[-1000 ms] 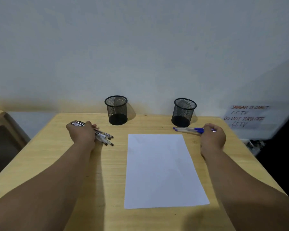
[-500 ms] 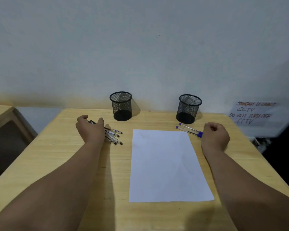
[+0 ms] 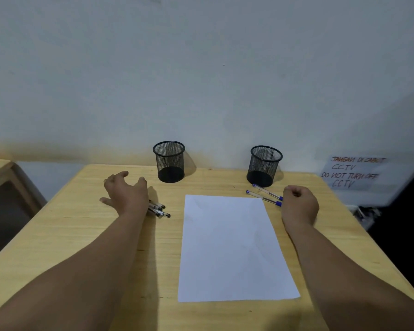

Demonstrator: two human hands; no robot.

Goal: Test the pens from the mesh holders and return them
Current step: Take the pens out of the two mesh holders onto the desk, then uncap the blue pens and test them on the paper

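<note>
While its fingers spread wide above the black pens (image 3: 159,209) left of the paper (image 3: 232,247), the left hand (image 3: 126,195) holds nothing. The right hand (image 3: 299,204) is a fist beside the blue pens (image 3: 264,195). Both have let go of their pens since a second ago.

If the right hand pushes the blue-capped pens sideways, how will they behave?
The blue-capped pens look round and slim, so they would probably roll across the smooth table. Lying loose, they likely scatter apart. They seem light.

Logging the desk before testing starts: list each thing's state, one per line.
Left mesh holder: upright, empty.
Right mesh holder: upright, empty.
Black-tipped pens: bunched flat on desk, partly under left hand.
Blue pens: two, capped, lying flat.
Paper: flat, blank.
Left hand: fingers spread, above pens.
Right hand: fist, holding nothing.
</note>
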